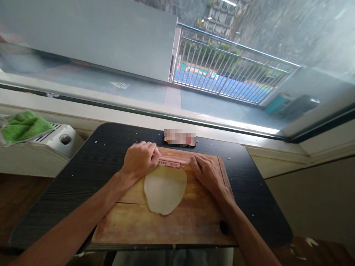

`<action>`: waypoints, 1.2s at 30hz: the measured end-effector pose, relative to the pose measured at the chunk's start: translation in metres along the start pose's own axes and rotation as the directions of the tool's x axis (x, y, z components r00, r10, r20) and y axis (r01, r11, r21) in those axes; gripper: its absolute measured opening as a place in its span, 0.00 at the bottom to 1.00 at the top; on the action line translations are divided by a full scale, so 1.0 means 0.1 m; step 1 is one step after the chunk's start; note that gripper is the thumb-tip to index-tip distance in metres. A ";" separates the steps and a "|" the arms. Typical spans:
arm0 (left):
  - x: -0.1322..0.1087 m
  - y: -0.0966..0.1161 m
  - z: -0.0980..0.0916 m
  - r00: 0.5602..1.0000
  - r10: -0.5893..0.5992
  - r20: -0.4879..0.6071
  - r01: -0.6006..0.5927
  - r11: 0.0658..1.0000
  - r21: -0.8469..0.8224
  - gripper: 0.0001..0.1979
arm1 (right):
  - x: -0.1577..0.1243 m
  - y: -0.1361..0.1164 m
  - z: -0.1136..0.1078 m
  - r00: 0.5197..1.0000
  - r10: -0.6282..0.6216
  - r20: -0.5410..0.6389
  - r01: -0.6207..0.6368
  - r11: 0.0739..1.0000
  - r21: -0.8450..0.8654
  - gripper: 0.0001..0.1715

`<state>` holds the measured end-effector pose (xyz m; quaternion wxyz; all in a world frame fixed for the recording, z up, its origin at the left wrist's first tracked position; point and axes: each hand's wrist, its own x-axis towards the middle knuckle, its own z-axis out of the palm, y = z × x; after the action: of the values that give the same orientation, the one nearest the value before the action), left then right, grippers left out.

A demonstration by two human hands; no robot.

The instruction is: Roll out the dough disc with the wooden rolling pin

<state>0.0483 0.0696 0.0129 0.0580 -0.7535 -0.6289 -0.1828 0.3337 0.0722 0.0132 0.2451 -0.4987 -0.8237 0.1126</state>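
A flattened sheet of pale dough (165, 190) lies on a wooden cutting board (161, 231). Across the dough's far edge runs a rolling pin (169, 164) bearing a red and white label. My left hand (141, 158) is closed over the pin's left end, near the far left corner of the board. At the other end, the fingers of my right hand (205, 171) curl around the pin. Both palms hide the pin's ends, leaving only its middle showing between them.
The board rests on a black table (111, 147) dotted with small white bits. A blurred-out packet (180, 137) sits at the table's far edge, close to the window. To the left, a green cloth (26, 126) lies on a white appliance (59, 142).
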 end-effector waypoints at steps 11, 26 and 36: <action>0.04 -0.05 -0.04 0.998 -0.038 0.054 0.036 0.999 0.022 0.14 | 0.11 0.00 0.14 0.997 -0.031 -0.065 0.033 0.999 0.028 0.12; 0.13 -0.08 -0.07 0.994 0.066 0.088 -0.061 0.996 -0.061 0.14 | 0.63 -0.37 0.15 0.975 0.023 0.222 0.025 0.977 -0.212 0.12; 0.15 -0.26 -0.07 0.969 0.117 0.218 -0.044 0.949 -0.311 0.12 | 0.60 -0.80 0.48 0.993 -0.047 0.106 0.084 0.923 -0.376 0.24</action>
<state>0.0237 0.0868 0.0213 -0.1256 -0.7948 -0.5643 -0.1845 0.2245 0.0889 0.0237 0.1078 -0.5030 -0.8568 -0.0336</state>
